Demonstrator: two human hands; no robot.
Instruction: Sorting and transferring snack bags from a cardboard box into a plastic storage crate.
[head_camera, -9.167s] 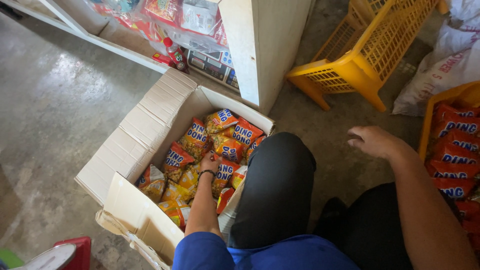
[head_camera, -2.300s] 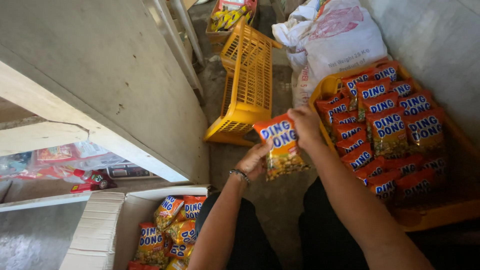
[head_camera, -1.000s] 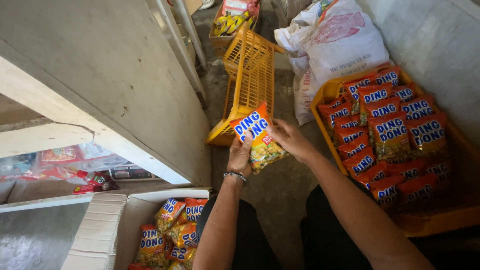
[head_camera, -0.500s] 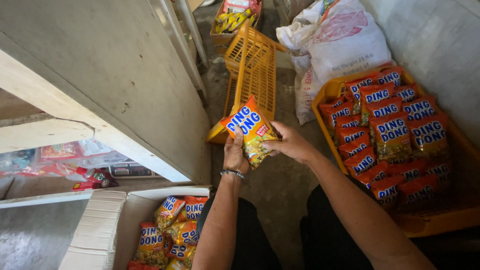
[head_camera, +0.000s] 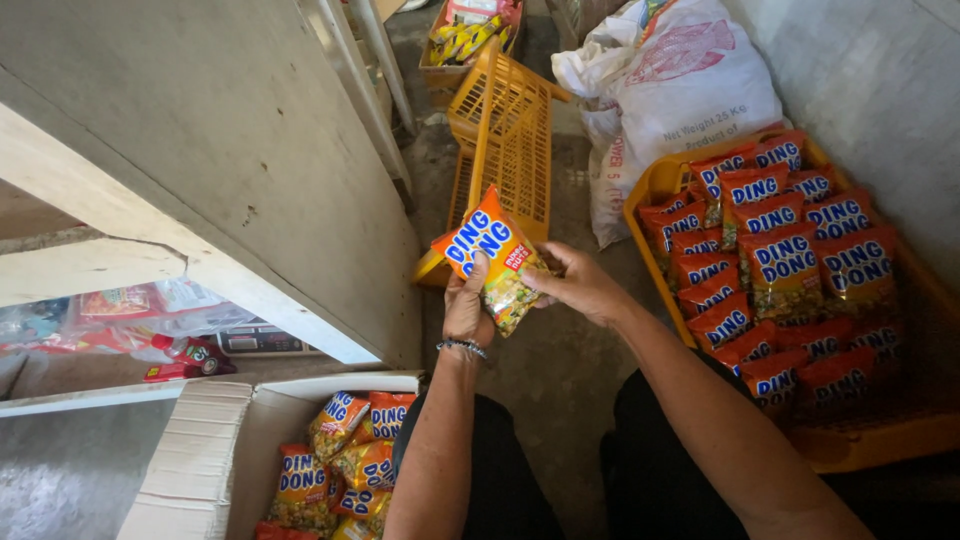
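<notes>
Beside you on your right lies the orange tray (head_camera: 655, 185), its red packets in overlapping rows. Your left hand (head_camera: 466, 305) and right hand (head_camera: 580, 285) each have a closed grip on one yellow-orange snack packet (head_camera: 495, 258), held above the floor; keep it flat and face-up.

A: We see the snack packet (head_camera: 497, 262) in our hands: glossy printed plastic film, crinkled, with a clear lower part showing the mix inside.

B: Agreed. We read the red packets (head_camera: 790, 262) in the yellow tray (head_camera: 880, 440) as the same shiny film. Tray is matt moulded plastic lattice, like the yellow crate (head_camera: 505, 135).

A: Cardboard box (head_camera: 200, 460): matt paperboard, corrugated edges. White sack (head_camera: 680, 90): woven plastic, dull. Floor (head_camera: 560, 370): rough bare concrete. Bracelet (head_camera: 461, 347): metallic beads.
</notes>
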